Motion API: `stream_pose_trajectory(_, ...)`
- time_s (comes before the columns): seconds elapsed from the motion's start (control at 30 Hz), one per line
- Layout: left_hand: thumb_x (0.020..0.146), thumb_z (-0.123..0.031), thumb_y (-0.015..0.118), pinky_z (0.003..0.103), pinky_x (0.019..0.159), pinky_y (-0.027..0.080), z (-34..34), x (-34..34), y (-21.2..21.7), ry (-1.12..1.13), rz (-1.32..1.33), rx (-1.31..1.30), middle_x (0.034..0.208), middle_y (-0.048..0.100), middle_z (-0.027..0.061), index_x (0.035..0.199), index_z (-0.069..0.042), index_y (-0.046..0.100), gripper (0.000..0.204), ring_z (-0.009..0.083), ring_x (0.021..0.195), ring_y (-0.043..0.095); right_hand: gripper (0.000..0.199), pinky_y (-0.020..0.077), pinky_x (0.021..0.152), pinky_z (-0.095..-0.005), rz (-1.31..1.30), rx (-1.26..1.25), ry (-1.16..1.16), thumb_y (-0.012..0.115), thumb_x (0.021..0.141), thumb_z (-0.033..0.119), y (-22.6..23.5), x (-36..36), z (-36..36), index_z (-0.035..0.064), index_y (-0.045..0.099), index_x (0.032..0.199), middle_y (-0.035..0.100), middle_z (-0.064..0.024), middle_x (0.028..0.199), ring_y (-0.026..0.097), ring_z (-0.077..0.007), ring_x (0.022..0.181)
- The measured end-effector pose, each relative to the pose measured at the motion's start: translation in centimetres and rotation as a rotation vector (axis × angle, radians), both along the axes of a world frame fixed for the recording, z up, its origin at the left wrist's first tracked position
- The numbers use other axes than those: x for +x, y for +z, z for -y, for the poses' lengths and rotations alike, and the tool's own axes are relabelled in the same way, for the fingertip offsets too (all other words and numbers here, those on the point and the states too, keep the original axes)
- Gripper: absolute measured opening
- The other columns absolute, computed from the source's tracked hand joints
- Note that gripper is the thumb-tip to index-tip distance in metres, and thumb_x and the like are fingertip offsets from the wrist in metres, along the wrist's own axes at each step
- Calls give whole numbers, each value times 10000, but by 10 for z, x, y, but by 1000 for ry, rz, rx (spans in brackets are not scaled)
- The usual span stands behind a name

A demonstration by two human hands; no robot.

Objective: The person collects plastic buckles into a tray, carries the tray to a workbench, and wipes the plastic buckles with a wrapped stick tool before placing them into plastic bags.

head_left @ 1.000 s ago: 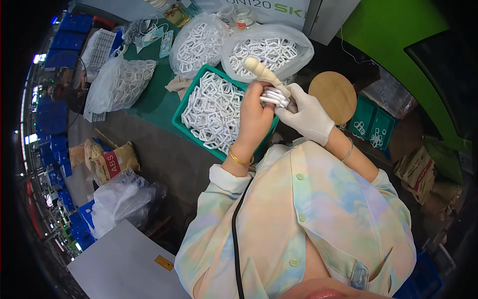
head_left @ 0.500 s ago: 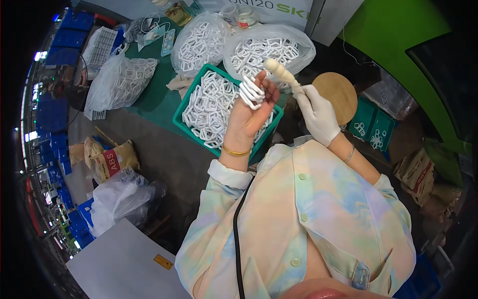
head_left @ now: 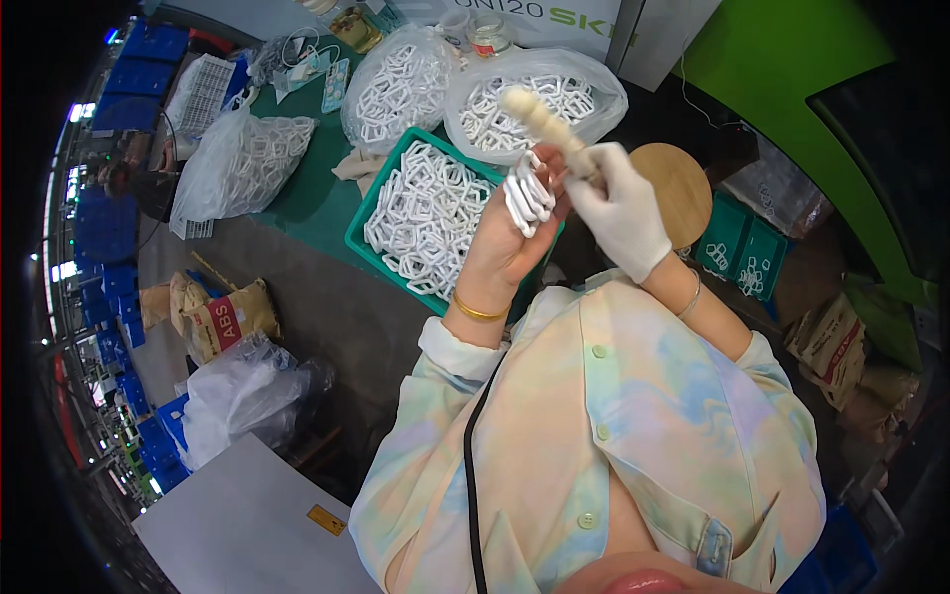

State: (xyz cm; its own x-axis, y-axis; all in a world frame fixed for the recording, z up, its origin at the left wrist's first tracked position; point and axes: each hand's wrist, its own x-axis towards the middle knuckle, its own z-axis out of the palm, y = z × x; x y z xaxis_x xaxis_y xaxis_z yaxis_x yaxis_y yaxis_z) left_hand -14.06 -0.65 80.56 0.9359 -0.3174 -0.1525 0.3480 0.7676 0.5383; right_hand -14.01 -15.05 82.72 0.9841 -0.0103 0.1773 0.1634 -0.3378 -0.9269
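Observation:
My bare left hand [head_left: 498, 246], with a yellow bangle at the wrist, holds a small stack of white angular plastic rings [head_left: 529, 196] above the right side of a green crate [head_left: 368, 259]. The crate is heaped with loose rings of the same kind [head_left: 426, 213]. In its white glove, my right hand [head_left: 625, 220] is closed on a tool with a cream, bulbous handle [head_left: 537, 116]. The handle's thick end points up and to the left. My right fingers are close to the left fingertips, and the tool's other end is hidden there.
Clear plastic bags of white rings [head_left: 401, 84] [head_left: 534, 94] [head_left: 247, 158] stand on the green table. A round wooden stool top [head_left: 673, 193] and a green tray [head_left: 737, 243] with a few rings lie to the right. Sacks [head_left: 233, 322] stand on the left.
My left hand has shifted right with the rings, turning them. My right hand and the tool have come left and down, so both hands are now close together.

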Motion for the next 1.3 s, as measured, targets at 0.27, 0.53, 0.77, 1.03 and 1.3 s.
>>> stream_pose_trajectory(0.27,1018,-178,484,427,1105,402,2,3,7,-28,-53,-147,1381,526,142,1343,-30,496,357,273,1293,497,247,397,575,-240,-97,64,174,683,861,108,9,-8,-4,21,561,1057,448,28,696,411,-49,620)
stream_pose_trajectory(0.53,987,-170,567,402,1071,435,-1,2,-1,-7,-38,-64,1323,553,134,1347,-17,481,400,238,1220,539,375,369,565,-212,-182,84,115,742,825,130,17,-9,1,22,512,1101,414,51,710,374,-31,621)
stream_pose_trajectory(0.77,947,-183,643,378,1039,456,2,5,-13,50,6,-178,1225,599,66,1321,-48,507,421,193,1151,574,395,400,574,-222,-189,132,22,761,814,158,14,0,4,28,503,1083,444,36,705,414,-24,619)
stream_pose_trajectory(1.03,978,-97,553,384,1052,442,3,2,-2,47,-54,-180,1241,601,93,1344,-17,492,380,215,1171,567,261,424,585,-238,-170,23,-2,683,878,155,7,-2,1,22,518,1030,503,-8,697,457,-49,623)
stream_pose_trajectory(1.3,958,-37,552,435,1115,405,-12,7,10,69,12,-294,1323,577,125,1341,-12,498,388,258,1253,534,165,465,653,-361,-155,-182,248,479,1015,190,-8,-16,22,39,544,1023,554,-149,767,573,-265,678)
